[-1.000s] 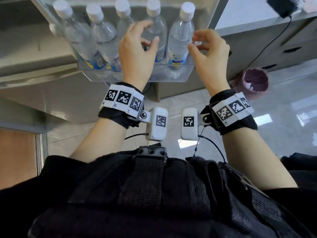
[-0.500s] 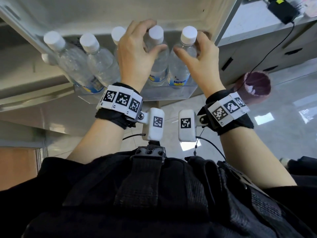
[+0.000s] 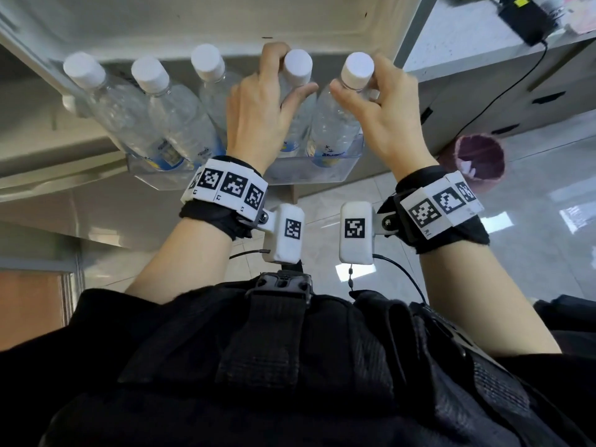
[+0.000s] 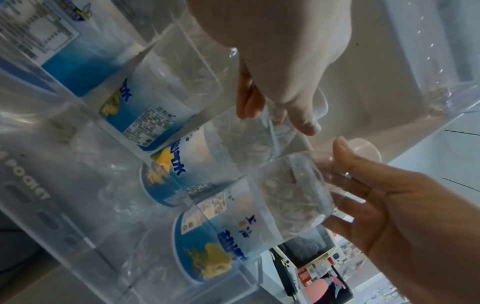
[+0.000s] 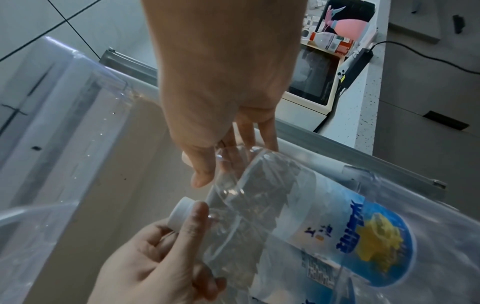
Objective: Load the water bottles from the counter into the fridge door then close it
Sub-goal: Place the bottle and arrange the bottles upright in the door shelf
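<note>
Several clear water bottles with white caps and blue-yellow labels stand in a row in the clear fridge door shelf point(image 3: 306, 177). My left hand point(image 3: 287, 75) grips the neck of the fourth bottle point(image 3: 296, 127), thumb in front and fingers behind the cap. My right hand point(image 3: 359, 80) grips the neck of the rightmost bottle point(image 3: 335, 127) the same way. In the left wrist view, my left hand point(image 4: 280, 115) curls round its bottle point(image 4: 233, 144), beside the rightmost bottle point(image 4: 288, 195). The right wrist view has my right hand point(image 5: 231, 156) on its bottle point(image 5: 285, 205).
The inner door wall point(image 3: 225, 21) rises behind the bottles. A grey counter point(image 3: 467, 33) at the right carries a black power adapter point(image 3: 525, 14) with a hanging cable. A purple waste bin point(image 3: 480, 159) stands on the tiled floor. A microwave point(image 5: 311, 82) sits on the counter.
Both hands have reached forward from hovering open in front of the shelf and now hold the necks of the two rightmost bottles. The bottles stay in the shelf.
</note>
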The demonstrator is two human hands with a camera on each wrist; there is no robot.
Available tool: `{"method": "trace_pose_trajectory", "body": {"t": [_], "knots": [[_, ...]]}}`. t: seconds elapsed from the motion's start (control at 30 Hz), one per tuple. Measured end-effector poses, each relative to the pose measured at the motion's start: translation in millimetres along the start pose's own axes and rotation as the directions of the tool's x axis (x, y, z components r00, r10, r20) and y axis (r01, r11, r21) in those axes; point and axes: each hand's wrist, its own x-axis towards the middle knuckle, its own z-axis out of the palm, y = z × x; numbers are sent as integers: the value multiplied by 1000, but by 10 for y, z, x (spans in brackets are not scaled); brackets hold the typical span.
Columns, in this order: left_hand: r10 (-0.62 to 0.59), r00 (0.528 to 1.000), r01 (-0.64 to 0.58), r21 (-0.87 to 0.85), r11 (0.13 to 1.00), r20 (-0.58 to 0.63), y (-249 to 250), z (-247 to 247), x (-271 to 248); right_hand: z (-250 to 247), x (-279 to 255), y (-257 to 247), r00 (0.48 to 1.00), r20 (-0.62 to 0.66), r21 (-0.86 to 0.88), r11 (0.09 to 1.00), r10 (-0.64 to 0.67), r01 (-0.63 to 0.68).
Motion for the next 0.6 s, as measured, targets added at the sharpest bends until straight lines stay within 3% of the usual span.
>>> {"method": "trace_pose_trajectory", "body": {"t": [0.2, 0.37, 0.6], "knots": [[-27, 992, 28, 3, 1000, -122, 23, -51, 49, -3, 92, -2, 997, 70, -77, 997, -22, 28], [-95, 963, 71, -105, 992, -253, 55, -5, 18, 3, 128, -38, 995, 92, -155, 987, -40, 54], [-137, 948, 106, -122, 987, -286, 25, 56, -36, -11, 133, -62, 996, 83, -215, 976, -14, 31]]}}
